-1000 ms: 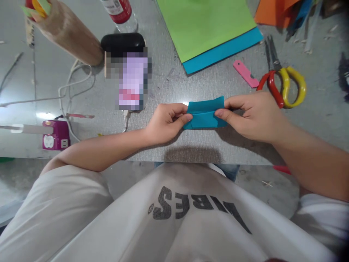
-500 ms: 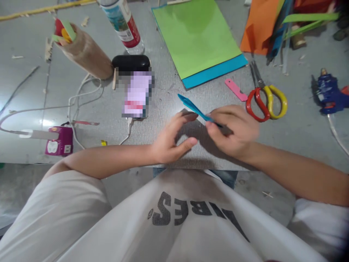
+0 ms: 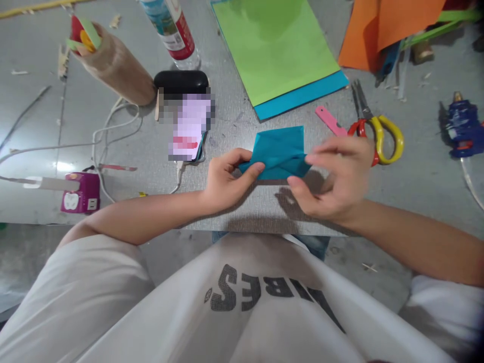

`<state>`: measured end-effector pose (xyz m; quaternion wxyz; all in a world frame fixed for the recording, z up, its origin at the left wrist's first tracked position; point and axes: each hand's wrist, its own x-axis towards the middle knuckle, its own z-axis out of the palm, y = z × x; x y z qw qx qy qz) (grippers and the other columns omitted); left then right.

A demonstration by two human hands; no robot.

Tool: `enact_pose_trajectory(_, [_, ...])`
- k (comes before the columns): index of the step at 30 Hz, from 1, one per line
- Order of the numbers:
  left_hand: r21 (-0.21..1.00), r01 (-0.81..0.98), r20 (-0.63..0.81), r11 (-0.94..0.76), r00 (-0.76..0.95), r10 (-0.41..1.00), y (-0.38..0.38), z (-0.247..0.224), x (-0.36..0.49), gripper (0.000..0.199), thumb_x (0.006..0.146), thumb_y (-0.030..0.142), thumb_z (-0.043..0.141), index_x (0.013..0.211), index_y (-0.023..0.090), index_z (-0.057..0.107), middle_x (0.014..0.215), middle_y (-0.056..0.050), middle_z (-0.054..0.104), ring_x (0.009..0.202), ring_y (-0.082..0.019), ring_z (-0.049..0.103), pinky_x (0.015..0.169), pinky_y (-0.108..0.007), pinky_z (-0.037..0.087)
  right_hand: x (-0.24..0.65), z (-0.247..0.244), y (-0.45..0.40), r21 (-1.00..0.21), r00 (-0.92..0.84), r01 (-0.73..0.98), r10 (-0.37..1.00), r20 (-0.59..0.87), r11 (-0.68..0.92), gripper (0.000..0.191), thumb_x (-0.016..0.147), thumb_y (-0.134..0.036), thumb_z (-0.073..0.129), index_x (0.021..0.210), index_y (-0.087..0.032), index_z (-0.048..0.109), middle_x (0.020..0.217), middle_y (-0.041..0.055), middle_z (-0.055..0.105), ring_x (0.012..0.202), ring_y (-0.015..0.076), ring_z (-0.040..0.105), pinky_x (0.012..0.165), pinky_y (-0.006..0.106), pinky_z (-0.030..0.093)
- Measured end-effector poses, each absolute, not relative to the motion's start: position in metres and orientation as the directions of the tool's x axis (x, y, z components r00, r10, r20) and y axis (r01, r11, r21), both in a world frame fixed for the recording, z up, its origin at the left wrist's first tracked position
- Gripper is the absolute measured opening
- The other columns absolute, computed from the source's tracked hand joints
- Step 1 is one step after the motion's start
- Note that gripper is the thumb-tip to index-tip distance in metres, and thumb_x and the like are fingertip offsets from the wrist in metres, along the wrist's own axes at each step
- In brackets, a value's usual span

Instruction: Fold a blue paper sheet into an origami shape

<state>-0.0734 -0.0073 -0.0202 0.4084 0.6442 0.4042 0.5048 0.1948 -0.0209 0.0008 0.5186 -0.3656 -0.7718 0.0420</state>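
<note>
A folded piece of blue paper (image 3: pixel 279 147) is held up a little above the table's front part, its broad creased face turned toward me. My left hand (image 3: pixel 230 179) pinches its left corner, thumb in front and fingers behind. At the paper's right end is my right hand (image 3: pixel 335 176), slightly blurred, with thumb and fingers spread apart. Its fingertips are close to the right corner; whether they touch it I cannot tell.
Scissors (image 3: pixel 389 138) and a pink folding cutter (image 3: pixel 330 120) lie beyond my right hand. Green sheets (image 3: pixel 280 50) over blue ones lie at the back. A phone (image 3: pixel 190 126), black case (image 3: pixel 181 81), bottle (image 3: pixel 172 33) and brown holder (image 3: pixel 121 70) stand left; a blue glue gun (image 3: pixel 463 126) lies right.
The blue paper has turned from edge-on to face-on and passed into my left hand's pinch. My right hand has opened and loosened from it. An orange sheet at the back right has shifted.
</note>
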Motion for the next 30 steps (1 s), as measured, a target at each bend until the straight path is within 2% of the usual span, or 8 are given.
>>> enact_pose_trajectory(3, [0.952,0.11,0.259,-0.285,0.208,0.943,-0.006,-0.02,-0.074,0.056,0.106,0.079,0.1,0.101,0.024,0.091,0.09,-0.005,0.088,0.072,-0.018,0.072,0.063,-0.034,0.056,0.199,0.002,-0.015,-0.754,-0.101,0.425,0.854,0.51,0.5,0.045,0.106,-0.051,0.096,0.148,-0.038,0.083,0.135,0.0124,0.091,0.111,0.0369,0.087,0.091,0.055,0.073])
enact_pose_trajectory(6, [0.965,0.092,0.218,-0.244,0.23,0.949,-0.006,-0.021,-0.074,0.057,0.103,0.079,0.103,0.099,0.024,0.091,0.087,-0.005,0.086,0.069,-0.017,0.069,0.06,-0.033,0.053,0.201,0.002,-0.01,-0.893,-0.161,0.316,0.946,0.283,0.321,0.034,0.111,-0.065,0.094,0.124,-0.034,0.088,0.107,0.0054,0.091,0.089,0.0297,0.085,0.077,0.046,0.071])
enact_pose_trajectory(9, [0.978,0.071,0.171,-0.194,0.245,0.954,-0.006,-0.021,-0.074,0.058,0.101,0.079,0.105,0.1,0.023,0.092,0.09,-0.005,0.088,0.071,-0.017,0.072,0.059,-0.032,0.056,0.202,0.006,-0.007,-0.891,-0.198,0.354,0.954,0.225,0.284,0.035,0.113,-0.064,0.094,0.102,-0.031,0.086,0.092,0.0032,0.086,0.078,0.0252,0.078,0.068,0.042,0.065])
enact_pose_trajectory(13, [0.984,0.082,0.133,-0.158,0.248,0.959,-0.006,-0.019,-0.072,0.054,0.102,0.076,0.104,0.105,0.022,0.094,0.096,-0.007,0.092,0.073,-0.017,0.075,0.061,-0.031,0.061,0.202,0.01,-0.006,-0.9,-0.216,0.343,0.955,0.205,0.27,0.034,0.108,-0.055,0.1,0.095,-0.031,0.08,0.087,0.0021,0.083,0.076,0.0245,0.076,0.068,0.043,0.066])
enact_pose_trajectory(17, [0.984,0.022,0.164,-0.175,0.255,0.953,-0.005,-0.016,-0.07,0.054,0.107,0.075,0.099,0.108,0.021,0.093,0.099,-0.008,0.094,0.077,-0.019,0.081,0.063,-0.031,0.065,0.202,0.01,-0.007,-0.91,-0.23,0.328,0.956,0.183,0.253,0.029,0.102,-0.049,0.102,0.095,-0.031,0.08,0.092,0.0025,0.085,0.078,0.0255,0.077,0.069,0.043,0.069])
enact_pose_trajectory(20, [0.984,-0.032,0.174,-0.173,0.289,0.941,-0.003,-0.014,-0.069,0.057,0.103,0.076,0.103,0.105,0.021,0.09,0.098,-0.008,0.093,0.08,-0.02,0.085,0.064,-0.031,0.066,0.201,0.01,-0.008,-0.916,-0.251,0.319,0.954,0.166,0.244,0.028,0.1,-0.049,0.102,0.096,-0.031,0.081,0.093,0.0023,0.086,0.08,0.0249,0.078,0.069,0.042,0.069])
enact_pose_trajectory(25, [0.992,-0.01,0.118,-0.122,0.328,0.937,-0.001,-0.016,-0.071,0.065,0.098,0.082,0.106,0.095,0.021,0.083,0.086,-0.004,0.086,0.071,-0.017,0.078,0.057,-0.029,0.056,0.2,0.01,-0.008,-0.929,-0.265,0.3,0.954,0.137,0.217,0.032,0.099,-0.055,0.102,0.096,-0.031,0.081,0.09,0.0011,0.083,0.076,0.023,0.074,0.065,0.039,0.064])
enact_pose_trajectory(30, [0.993,-0.036,0.12,-0.114,0.295,0.948,-0.004,-0.018,-0.07,0.065,0.102,0.086,0.1,0.1,0.023,0.083,0.086,-0.005,0.084,0.072,-0.018,0.077,0.056,-0.031,0.054,0.201,0.01,-0.009,-0.934,-0.246,0.294,0.96,0.132,0.204,0.03,0.1,-0.054,0.1,0.098,-0.031,0.081,0.084,0.0,0.079,0.069,0.0205,0.069,0.057,0.036,0.055])
